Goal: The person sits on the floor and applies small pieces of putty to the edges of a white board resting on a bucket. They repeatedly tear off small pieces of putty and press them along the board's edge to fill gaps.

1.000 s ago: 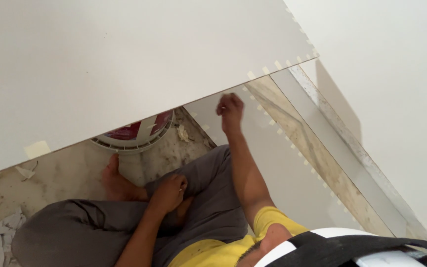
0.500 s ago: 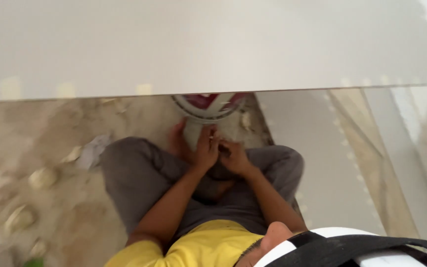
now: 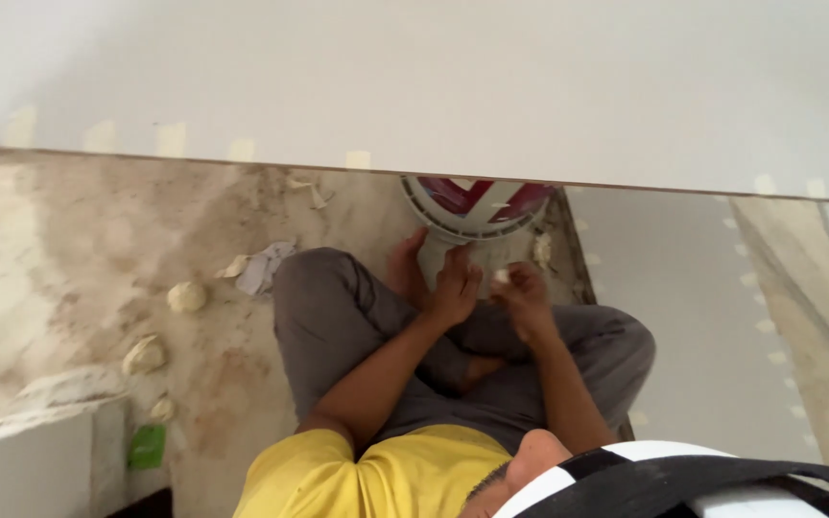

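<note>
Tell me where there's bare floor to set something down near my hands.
Bare floor lies left of the knee, between paper scrap and panel edge. Crowded: left hand, right hand, bucket.

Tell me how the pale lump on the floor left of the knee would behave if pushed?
The lump looks rounded and putty-like, so it would probably squash or smear, not roll. It seems small, so likely light. It may stick to the dusty floor.
</note>
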